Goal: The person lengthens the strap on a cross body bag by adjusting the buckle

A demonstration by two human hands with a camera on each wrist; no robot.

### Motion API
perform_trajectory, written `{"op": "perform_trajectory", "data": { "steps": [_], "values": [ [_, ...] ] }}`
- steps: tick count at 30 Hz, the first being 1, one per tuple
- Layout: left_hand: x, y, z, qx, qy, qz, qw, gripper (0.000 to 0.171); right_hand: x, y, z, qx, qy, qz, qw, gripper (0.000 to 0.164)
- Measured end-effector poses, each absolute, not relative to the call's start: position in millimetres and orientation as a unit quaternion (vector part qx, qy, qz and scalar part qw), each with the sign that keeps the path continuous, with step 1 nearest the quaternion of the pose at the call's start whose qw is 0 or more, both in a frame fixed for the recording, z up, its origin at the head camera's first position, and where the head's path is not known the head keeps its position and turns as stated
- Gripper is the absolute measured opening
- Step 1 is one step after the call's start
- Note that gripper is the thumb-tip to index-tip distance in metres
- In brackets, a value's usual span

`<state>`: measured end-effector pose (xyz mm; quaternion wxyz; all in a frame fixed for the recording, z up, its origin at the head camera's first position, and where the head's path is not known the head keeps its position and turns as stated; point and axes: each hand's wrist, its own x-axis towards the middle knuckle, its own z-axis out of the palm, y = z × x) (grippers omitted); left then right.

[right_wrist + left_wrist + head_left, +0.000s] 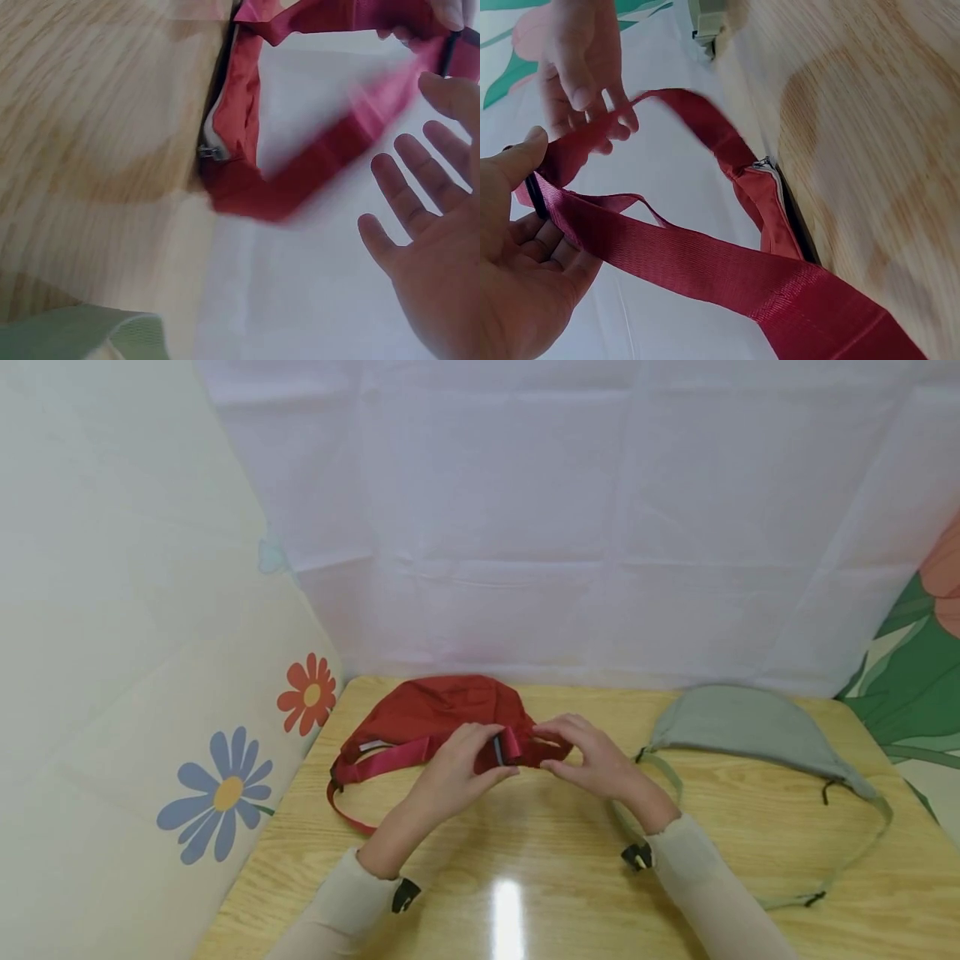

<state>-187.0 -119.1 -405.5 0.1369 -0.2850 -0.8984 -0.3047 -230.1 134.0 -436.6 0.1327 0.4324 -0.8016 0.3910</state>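
Observation:
A red waist bag [450, 706] lies toward the back of the table, its strap [705, 262] raised in a loop. My left hand [459, 768] pinches a dark buckle piece [536, 193] on that strap between thumb and fingers. To its right, my right hand [592, 760] has its fingers spread and relaxed, close beside the strap. In the right wrist view the right palm [442, 232] faces the strap with nothing gripped, and the strap there is blurred. A zipper pull [214, 152] shows at the end of the bag.
A grey-green waist bag [742, 727] lies at the right of the wooden table [570, 893], its thin strap looping forward near my right forearm. A black buckle [637, 857] sits by that sleeve. White cloth [495, 527] hangs behind; a flowered panel [135, 693] stands left.

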Motion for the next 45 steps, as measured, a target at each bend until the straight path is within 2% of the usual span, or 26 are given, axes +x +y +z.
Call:
{"op": "perform_trajectory", "data": {
  "steps": [16, 36, 45],
  "values": [
    [-188, -117, -405, -0.288, -0.903, -0.285, 0.142, 0.054, -216, 125, -398, 0.462, -0.798, 0.366, 0.126, 0.053],
    [-187, -115, -404, -0.266, -0.9, -0.322, 0.123, 0.052, -222, 114, -383, 0.493, -0.805, 0.307, 0.121, 0.03],
    [-185, -123, -406, -0.252, -0.896, -0.34, 0.132, 0.053, -221, 117, -393, 0.452, -0.803, 0.379, 0.087, 0.032]
  ]
}}
